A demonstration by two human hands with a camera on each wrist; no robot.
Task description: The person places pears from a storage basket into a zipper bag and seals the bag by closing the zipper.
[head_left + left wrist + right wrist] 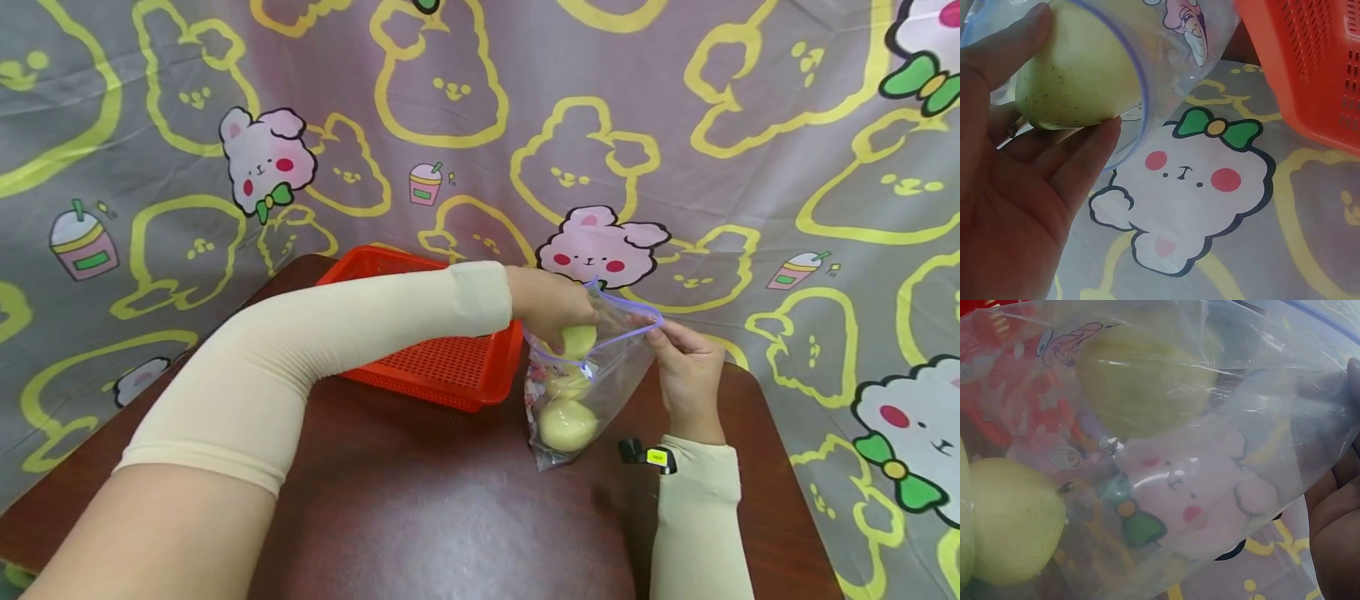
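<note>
A clear zip bag [618,379] with a purple-blue zip edge hangs over the table, printed with small cartoon figures. My left hand [551,304] reaches to its open mouth and grips a pale yellow-green pear [1079,75], thumb on one side and fingers on the other. The held pear sits within the bag's mouth. Lower in the bag lie more pears [567,425]; one shows its stem in the right wrist view. My right hand [690,367] pinches the bag's rim at the right side, with some fingers hidden behind the plastic.
A red perforated plastic basket [427,392] stands left of the bag, partly covered by my left arm. The dark brown table [420,508] extends below both. A cartoon-printed curtain [465,100] hangs close behind the table. A small black wrist device [648,454] sits at my right sleeve.
</note>
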